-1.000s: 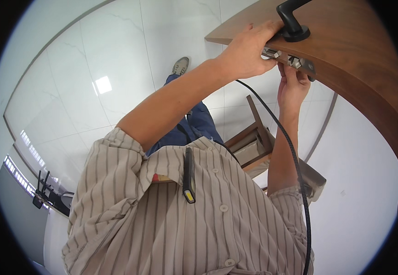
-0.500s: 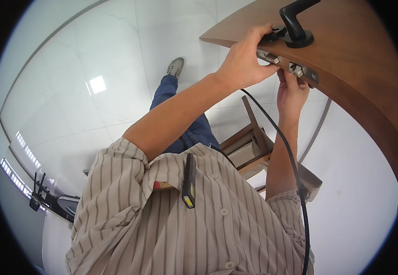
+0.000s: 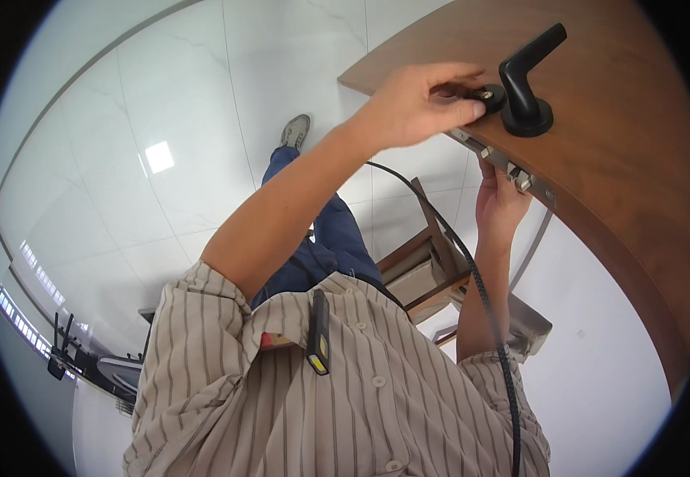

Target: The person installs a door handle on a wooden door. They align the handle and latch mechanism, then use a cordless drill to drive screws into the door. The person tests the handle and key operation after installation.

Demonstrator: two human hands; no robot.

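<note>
A brown wooden door stands at the upper right, with a black lever handle on its face. Left of the handle is a round black lock cover with a small silvery part at its middle. My left hand has thumb and fingers about this cover, the thumb against its near side and the index finger stretched above it. Along the door's edge runs a metal lock plate with a silvery latch. My right hand reaches up behind that edge; the door hides most of its fingers.
A black braided cable hangs across the view in front of my right forearm. Below the door stands a wooden chair. Tiled floor spreads to the left, and dark equipment is at the lower left.
My left thumb has come off the lock plate on the door's edge and now touches the round cover on the face. Handle and door appear lower in view. My right hand stays behind the edge.
</note>
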